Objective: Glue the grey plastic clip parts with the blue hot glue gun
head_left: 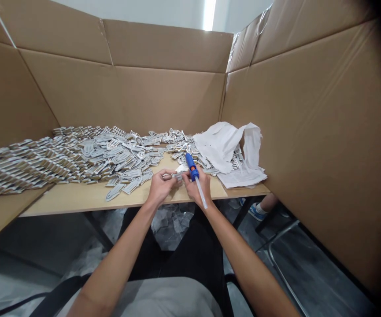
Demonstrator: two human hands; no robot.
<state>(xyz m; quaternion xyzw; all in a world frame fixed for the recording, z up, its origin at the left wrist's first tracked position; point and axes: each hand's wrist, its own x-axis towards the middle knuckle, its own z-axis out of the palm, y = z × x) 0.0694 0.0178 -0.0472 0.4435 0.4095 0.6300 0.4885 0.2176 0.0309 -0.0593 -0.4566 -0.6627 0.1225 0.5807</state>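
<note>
Left hand (161,188): grip pinching a piece (177,175), small, flat, greyish, held over the worktop (78,198) near its front edge. Right hand (199,185): grip closed round a glue gun (190,163), fingertips also at the piece; so held, perhaps, to steady it without laying the tool down. Glue gun: blue plastic, orange trigger, translucent stick (201,192) jutting rearward. Tags (120,154): grey-white, flat, elongated, slotted; heaped loosely beyond the hands, probably for easy reach. Rows (21,164): at left, overlapping, slanted, likely to save room. Sheet (218,145): white, crumpled, partly over tags at right. Walls (164,97): brown creased cardboard, apparently for containment.
</note>
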